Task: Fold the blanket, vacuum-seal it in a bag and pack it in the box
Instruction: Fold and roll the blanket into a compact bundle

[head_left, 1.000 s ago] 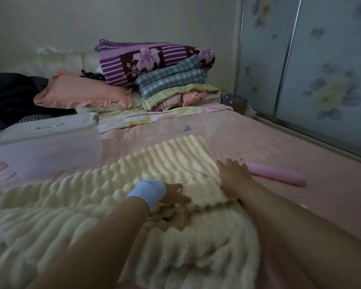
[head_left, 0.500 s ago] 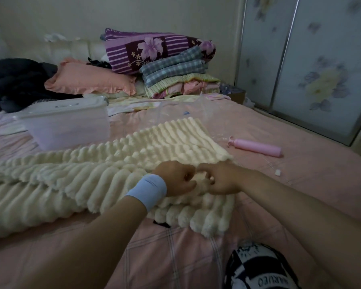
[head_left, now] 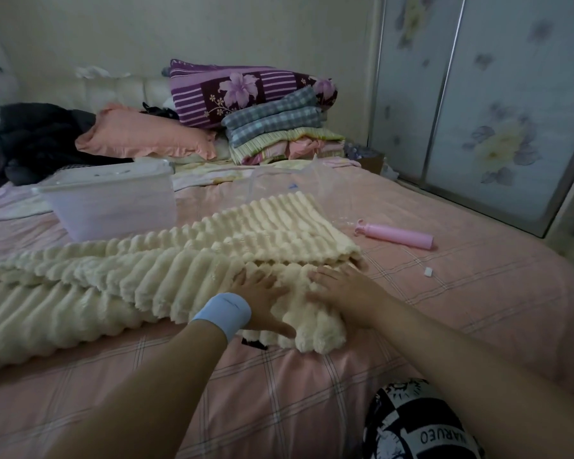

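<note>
1. blanket (head_left: pixel 186 260): cream ribbed plush, lying on the pink checked bed sheet (head_left: pixel 478 309) as a long folded strip from the left edge to centre. Layers are stacked at its right end.
2. left hand (head_left: pixel 262 296): palm down on the near right end of the blanket, fingers spread flat, gripping nothing. Pale blue wristband (head_left: pixel 224 313) on the wrist.
3. right hand (head_left: pixel 342 289): just beside the left, also palm down with fingers straight. Its tips are at the edge of the upper layer, pressing, no pinch.
4. box (head_left: pixel 113 200): translucent plastic, lid on, behind the blanket on the left. Cannot tell whether it touches the far edge.
5. vacuum bag (head_left: pixel 279 180): clear, crumpled, behind the blanket's far right end. The blanket's far corner seems to overlap it. Mouth state: cannot tell.
6. pink pump (head_left: pixel 395 238): on the sheet right of the blanket, not touching it. A small white piece (head_left: pixel 428 271) lies nearer the camera.
7. Head of bed: peach pillow (head_left: pixel 143 137), stack of folded bedding (head_left: pixel 279 127) with a purple floral quilt (head_left: pixel 246 91) behind it, dark clothes (head_left: pixel 40 137) at left.
8. Right side: wardrobe doors (head_left: pixel 494 111) with a flower print.
9. Bottom right: black-and-white printed fabric (head_left: pixel 418 425) under the right forearm. A black tag (head_left: pixel 254 344) pokes out from under the blanket's near edge.
</note>
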Tool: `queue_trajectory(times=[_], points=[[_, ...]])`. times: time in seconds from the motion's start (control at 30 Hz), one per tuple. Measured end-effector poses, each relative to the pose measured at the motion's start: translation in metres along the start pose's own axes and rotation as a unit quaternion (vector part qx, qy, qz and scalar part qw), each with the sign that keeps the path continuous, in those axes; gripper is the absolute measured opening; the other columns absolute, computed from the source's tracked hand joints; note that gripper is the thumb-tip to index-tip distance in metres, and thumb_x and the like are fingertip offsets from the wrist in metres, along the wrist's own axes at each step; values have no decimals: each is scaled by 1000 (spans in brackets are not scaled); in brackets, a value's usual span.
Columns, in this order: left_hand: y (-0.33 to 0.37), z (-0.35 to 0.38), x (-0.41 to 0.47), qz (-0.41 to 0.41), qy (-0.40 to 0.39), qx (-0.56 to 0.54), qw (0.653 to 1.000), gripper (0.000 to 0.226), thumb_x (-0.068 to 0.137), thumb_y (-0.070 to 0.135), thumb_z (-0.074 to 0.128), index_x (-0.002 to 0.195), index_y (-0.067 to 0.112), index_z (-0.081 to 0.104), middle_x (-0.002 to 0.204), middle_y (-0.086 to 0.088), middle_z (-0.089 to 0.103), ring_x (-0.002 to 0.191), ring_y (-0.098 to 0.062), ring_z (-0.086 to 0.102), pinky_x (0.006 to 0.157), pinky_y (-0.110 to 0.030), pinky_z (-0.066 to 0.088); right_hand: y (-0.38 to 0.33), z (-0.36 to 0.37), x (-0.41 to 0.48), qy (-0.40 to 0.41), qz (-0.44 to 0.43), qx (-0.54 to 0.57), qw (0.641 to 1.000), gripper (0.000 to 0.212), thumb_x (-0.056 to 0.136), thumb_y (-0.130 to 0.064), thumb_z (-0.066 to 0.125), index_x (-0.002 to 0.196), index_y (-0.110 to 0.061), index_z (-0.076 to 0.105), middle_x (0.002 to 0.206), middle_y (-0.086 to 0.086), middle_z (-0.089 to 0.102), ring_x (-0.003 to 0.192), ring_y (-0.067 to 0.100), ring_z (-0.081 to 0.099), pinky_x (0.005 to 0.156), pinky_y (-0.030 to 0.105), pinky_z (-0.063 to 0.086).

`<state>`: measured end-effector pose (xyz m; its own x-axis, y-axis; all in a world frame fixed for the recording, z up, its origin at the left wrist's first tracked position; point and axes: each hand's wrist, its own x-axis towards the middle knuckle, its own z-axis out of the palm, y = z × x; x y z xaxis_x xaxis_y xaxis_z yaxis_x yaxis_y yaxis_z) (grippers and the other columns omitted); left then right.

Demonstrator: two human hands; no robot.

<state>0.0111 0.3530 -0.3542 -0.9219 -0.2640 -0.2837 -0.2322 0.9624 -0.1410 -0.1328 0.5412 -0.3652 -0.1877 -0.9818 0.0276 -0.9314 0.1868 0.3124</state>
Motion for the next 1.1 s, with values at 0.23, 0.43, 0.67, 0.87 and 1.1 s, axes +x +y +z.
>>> queue_trajectory(times=[0.23,0.43,0.67,0.87,1.1], points=[[-13,5,-8,15,190,59,980,116,62,76,64,152,27,11,159,5,16,145,-21,16,118,-49,12,27,-8,47,126,258,433,855,18,92,-42,59,103,-32,69,111,-4,71,107,20,65,93,33,49],[-52,-67,16,-115,249,-187,943,16,95,34,47,108,25,47,98,-3,63,86,-27,61,71,-35,48,65,-34,86,201,329,507,770,36,97,-43,58,110,-10,67,106,10,71,99,27,65,74,30,40],[-92,-148,82,-173,108,-107,973,30,99,25,45,120,8,58,119,-13,62,100,-30,58,82,-34,44,78,-9,117,217,236,379,868,48,103,-36,34,146,-13,35,136,9,54,113,31,60,94,42,52],[-133,-205,150,-257,187,64,946,32,101,24,39,122,18,62,125,-7,61,112,-26,59,80,-35,45,135,-19,175,231,319,324,860,18,100,-31,49,114,-20,53,100,-3,57,94,23,58,75,33,39],[-176,-190,272,-250,272,-243,897,38,97,9,44,133,10,53,143,-16,46,126,-33,49,99,-37,41,197,0,259,176,357,313,862,14,100,-27,46,108,-17,43,100,4,55,87,29,53,72,37,39]])
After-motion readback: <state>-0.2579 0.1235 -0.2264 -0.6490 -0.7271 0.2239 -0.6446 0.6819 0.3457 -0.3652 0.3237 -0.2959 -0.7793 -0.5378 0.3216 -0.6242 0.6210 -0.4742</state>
